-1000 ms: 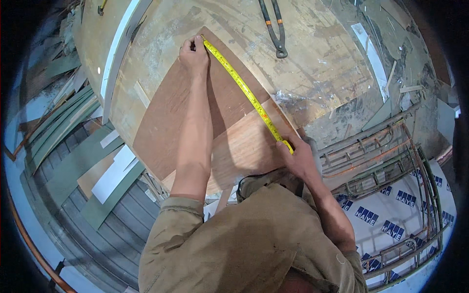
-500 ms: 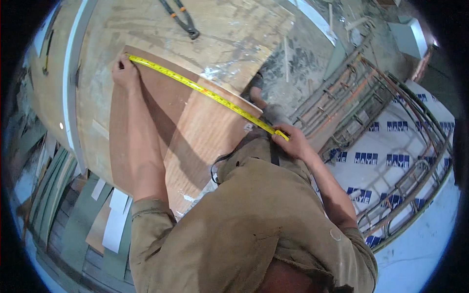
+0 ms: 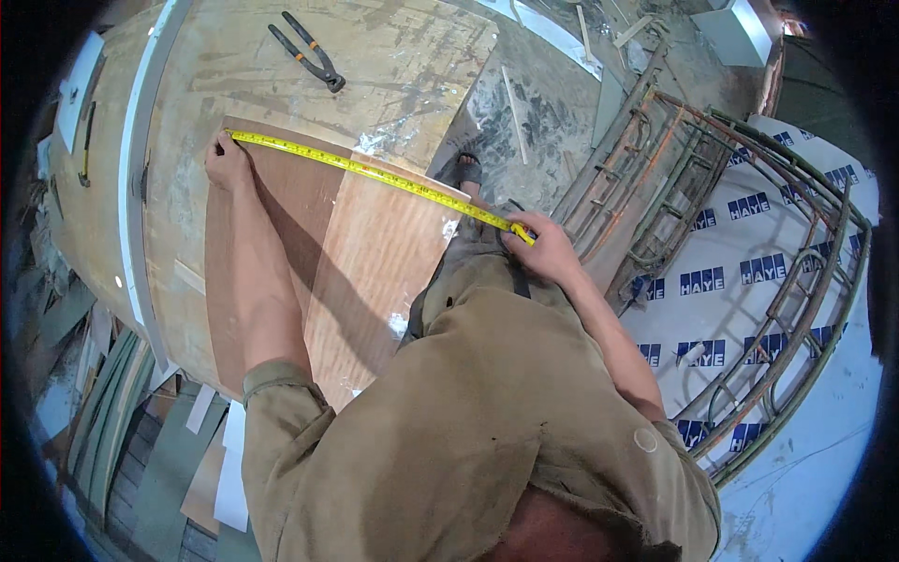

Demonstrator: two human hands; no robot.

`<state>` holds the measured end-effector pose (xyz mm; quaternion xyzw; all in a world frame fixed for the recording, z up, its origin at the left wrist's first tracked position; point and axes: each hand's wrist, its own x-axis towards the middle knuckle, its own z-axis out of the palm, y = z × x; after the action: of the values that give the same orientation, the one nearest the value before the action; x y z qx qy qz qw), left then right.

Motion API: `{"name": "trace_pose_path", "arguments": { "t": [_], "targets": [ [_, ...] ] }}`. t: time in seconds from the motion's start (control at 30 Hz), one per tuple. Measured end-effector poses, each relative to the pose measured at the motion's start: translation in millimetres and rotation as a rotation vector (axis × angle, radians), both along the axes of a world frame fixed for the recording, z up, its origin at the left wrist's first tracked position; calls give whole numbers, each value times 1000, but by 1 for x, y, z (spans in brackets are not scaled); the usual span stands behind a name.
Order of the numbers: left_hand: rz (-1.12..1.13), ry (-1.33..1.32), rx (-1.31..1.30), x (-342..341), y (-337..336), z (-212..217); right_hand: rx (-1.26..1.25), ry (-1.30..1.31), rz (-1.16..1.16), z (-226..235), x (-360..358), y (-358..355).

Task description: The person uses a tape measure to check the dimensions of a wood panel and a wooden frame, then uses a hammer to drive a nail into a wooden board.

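Observation:
A yellow tape measure [image 3: 375,175] is drawn out along the far edge of a board, its blade marked with dark graduations. My left hand [image 3: 228,165] pinches the blade's end at the board's far left corner. On the right, my right hand [image 3: 548,248] is closed around the other end of the tape, just past the board's right edge and above my leg. The board has a dark brown part [image 3: 290,201] on the left and a paler, wood-grained part [image 3: 379,253] on the right. My left forearm and its shadow cross the brown part.
Pincers [image 3: 314,58] with orange-banded handles lie on the worn plywood table [image 3: 393,56]. A long pale metal strip [image 3: 134,187] runs along its left side. Rusty tubular metal frames [image 3: 655,178] stand at right, before a white printed sheet [image 3: 749,239]. Offcuts [image 3: 173,478] lie lower left.
The view has shifted, bringing the whole pincers and a sandalled foot into sight. Both hands keep hold of the tape, which still stretches along the board's far edge.

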<state>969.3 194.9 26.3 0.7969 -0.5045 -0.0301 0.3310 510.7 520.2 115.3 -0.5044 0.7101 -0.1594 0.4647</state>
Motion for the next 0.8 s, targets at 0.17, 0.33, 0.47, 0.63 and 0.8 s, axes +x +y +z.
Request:
{"name": "trace_pose_path", "arguments": {
  "t": [0.17, 0.33, 0.47, 0.63, 0.8],
  "targets": [
    [31, -12, 19, 10, -2, -4, -105, -38, 33, 0, -1, 2],
    [2, 15, 18, 8, -5, -5, -109, 7, 8, -6, -1, 7],
    [18, -9, 28, 17, -6, -7, -97, 33, 40, -11, -1, 8],
    [9, -25, 79, 17, -10, -12, -147, 40, 27, -21, -3, 14],
    [-17, 38, 88, 29, -14, -11, -121, 74, 5, -13, 3, 13]
  ]
}}
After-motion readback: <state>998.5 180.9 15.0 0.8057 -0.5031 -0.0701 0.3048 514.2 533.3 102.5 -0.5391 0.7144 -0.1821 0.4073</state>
